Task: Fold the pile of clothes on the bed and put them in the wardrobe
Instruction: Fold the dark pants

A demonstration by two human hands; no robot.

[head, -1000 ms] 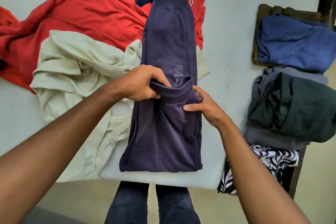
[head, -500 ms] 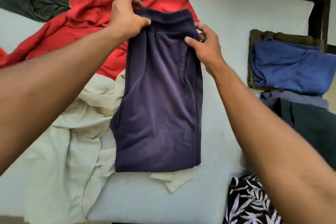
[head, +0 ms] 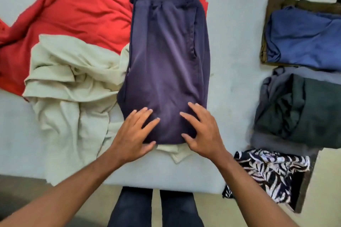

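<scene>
The folded navy trousers [head: 166, 57] lie on the bed [head: 230, 42] in front of me, long axis running near to far, with the waistband at the far end and the fold at the near end. My left hand [head: 134, 132] and right hand [head: 203, 131] rest flat on that near end, fingers spread and relaxed, gripping nothing. The trousers overlap a red garment [head: 83, 14] and a crumpled cream garment [head: 73, 83] on their left. On the right sit folded piles: a blue garment [head: 304, 38], a dark green garment [head: 304, 108] and a patterned garment [head: 267, 169].
</scene>
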